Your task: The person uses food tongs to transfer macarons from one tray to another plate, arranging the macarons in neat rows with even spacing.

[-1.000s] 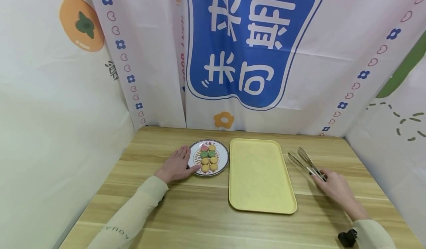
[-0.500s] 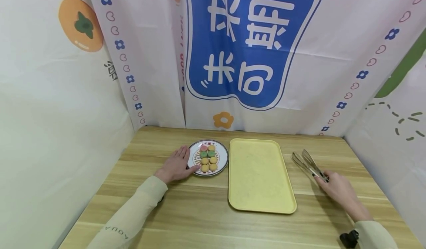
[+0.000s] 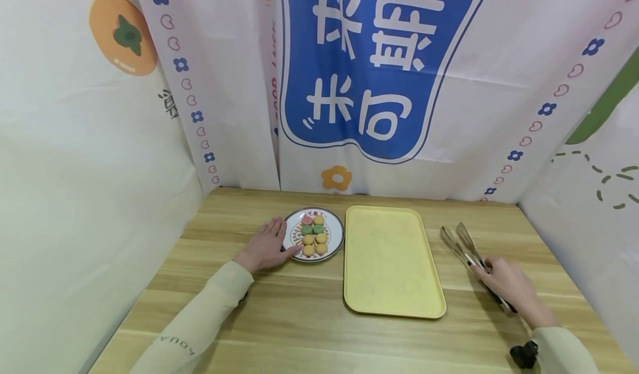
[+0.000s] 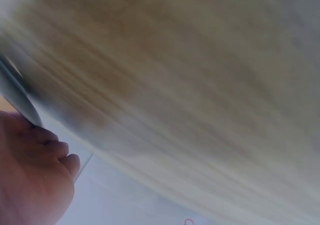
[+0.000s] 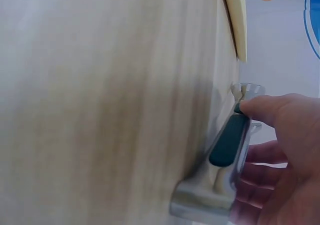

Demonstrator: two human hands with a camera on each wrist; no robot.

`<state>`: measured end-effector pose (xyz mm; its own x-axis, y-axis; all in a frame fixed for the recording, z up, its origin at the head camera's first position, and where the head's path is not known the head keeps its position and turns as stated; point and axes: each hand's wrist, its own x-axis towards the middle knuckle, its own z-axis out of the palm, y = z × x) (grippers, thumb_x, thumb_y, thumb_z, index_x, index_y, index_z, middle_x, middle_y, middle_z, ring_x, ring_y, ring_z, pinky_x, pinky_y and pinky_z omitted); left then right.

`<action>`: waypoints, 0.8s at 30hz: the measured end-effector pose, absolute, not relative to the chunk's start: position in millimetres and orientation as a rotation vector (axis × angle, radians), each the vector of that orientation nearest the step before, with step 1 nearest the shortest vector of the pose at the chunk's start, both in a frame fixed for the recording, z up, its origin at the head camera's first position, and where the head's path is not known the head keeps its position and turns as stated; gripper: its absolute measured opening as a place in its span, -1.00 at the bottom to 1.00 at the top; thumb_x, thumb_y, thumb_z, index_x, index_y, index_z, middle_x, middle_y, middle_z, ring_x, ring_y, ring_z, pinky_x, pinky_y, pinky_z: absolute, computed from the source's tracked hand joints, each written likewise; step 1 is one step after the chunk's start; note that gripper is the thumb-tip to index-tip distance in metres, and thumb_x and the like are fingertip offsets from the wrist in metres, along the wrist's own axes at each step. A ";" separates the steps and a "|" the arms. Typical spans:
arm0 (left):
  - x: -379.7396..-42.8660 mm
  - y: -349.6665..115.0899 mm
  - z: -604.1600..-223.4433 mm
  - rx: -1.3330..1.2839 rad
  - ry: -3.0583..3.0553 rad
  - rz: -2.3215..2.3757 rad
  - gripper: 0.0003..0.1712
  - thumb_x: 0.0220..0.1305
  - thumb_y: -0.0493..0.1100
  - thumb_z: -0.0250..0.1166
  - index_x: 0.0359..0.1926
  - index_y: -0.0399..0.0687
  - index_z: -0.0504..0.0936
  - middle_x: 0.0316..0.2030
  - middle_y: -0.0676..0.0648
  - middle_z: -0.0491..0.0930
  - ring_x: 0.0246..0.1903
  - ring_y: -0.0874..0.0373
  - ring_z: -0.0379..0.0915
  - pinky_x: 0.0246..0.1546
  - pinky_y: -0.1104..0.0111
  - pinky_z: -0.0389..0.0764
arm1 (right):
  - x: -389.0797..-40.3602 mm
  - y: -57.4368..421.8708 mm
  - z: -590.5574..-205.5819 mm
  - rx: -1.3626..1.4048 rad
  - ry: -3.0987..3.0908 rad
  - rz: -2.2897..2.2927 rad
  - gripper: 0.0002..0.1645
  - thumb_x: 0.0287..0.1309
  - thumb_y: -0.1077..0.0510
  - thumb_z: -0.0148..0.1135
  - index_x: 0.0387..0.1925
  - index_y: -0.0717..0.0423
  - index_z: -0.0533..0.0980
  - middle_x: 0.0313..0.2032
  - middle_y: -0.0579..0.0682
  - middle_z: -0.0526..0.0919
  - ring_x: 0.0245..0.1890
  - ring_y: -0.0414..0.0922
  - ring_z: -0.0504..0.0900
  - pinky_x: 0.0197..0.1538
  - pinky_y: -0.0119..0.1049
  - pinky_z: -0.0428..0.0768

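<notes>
In the head view my left hand (image 3: 266,246) rests against the left edge of a round white plate (image 3: 333,247) with a dark rim. Its fingers lie straight along the edge, and the thumb reaches over the rim. Two columns of small round biscuits (image 3: 313,239) lie on that plate, pink, green and yellow. At the right, my right hand (image 3: 506,285) holds metal tongs (image 3: 466,243) between thumb and fingers, their two arms spread and pointing away from me. The right wrist view shows the thumb on a dark green grip (image 5: 227,140) of the tongs.
A yellow rectangular tray (image 3: 391,263) lies between the plate and the tongs, close to the plate's right side. The wooden table (image 3: 279,324) ends at a printed cloth (image 3: 239,113) at the back, with pale walls left and right.
The tongs have shifted a little to the right in my right hand, and their rear end now shows beyond the palm. My left hand, the plate and the tray keep their places.
</notes>
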<state>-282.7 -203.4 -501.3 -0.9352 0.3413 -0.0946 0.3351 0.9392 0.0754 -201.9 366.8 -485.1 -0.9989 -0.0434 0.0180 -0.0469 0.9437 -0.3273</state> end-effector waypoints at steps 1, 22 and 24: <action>-282.9 -203.2 -500.7 0.521 2.986 0.089 0.16 0.33 0.54 -0.24 0.50 -0.37 -0.04 0.52 -0.36 -0.09 0.53 -0.20 -0.18 0.54 0.00 -0.04 | -202.6 367.2 -484.3 0.076 -3.091 0.516 -0.48 0.35 -0.18 0.10 -0.60 0.05 0.33 -0.71 -0.09 0.29 -0.68 -0.14 0.28 -0.60 -0.31 0.20; -301.0 -199.8 -477.7 0.673 3.047 0.114 -0.26 0.49 0.26 -0.09 0.30 -0.26 0.44 0.24 -0.32 0.49 0.16 -0.22 0.52 0.24 -0.01 0.51 | -213.9 353.8 -461.5 0.128 -3.240 0.368 -0.59 0.40 -0.06 0.00 -0.39 0.17 0.51 -0.56 -0.01 0.52 -0.57 -0.11 0.41 -0.53 -0.23 0.34; -303.1 -198.7 -470.7 0.699 3.068 0.122 -0.33 0.49 0.19 -0.03 0.26 -0.27 0.49 0.17 -0.30 0.56 0.09 -0.20 0.57 0.17 -0.01 0.56 | -217.8 348.5 -459.8 0.182 -3.181 0.412 -0.61 0.41 -0.03 0.01 -0.47 0.11 0.48 -0.61 -0.05 0.46 -0.61 -0.14 0.37 -0.55 -0.28 0.29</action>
<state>-303.1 -198.7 -470.7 -0.9016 0.4319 0.0248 0.4325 0.8986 0.0740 -217.8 348.5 -459.8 -0.9910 -0.1214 -0.0559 -0.1032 0.9607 -0.2578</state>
